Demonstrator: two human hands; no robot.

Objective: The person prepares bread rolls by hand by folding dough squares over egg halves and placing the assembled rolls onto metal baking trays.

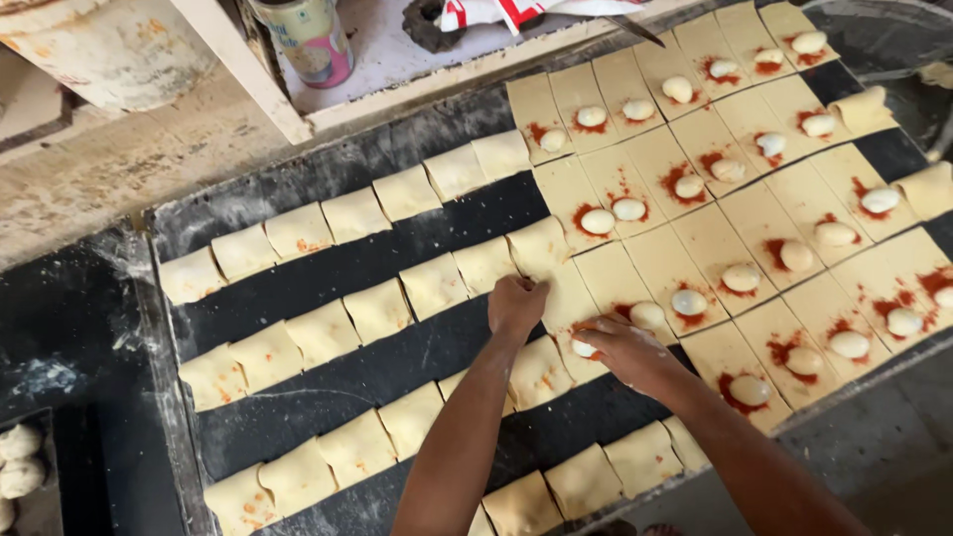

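Dark worktop (328, 278) carries rows of folded dough parcels (352, 213) toward its left edge, open dough squares (695, 253) with red sauce and boiled eggs (689, 302) toward right. Our left hand (516, 303) presses, fingers curled, on a dough square's fold mid-worktop. Our right hand (625, 349) pinches an egg-filled square (586, 342).

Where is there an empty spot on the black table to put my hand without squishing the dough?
Bare black strips run between the rows of folded pastries; another strip lies lower down. The dark corner at far left, above the tray of dough balls, is bare too. The right side is crowded: open dough squares with eggs sit edge to edge, where the left hand and right hand work.
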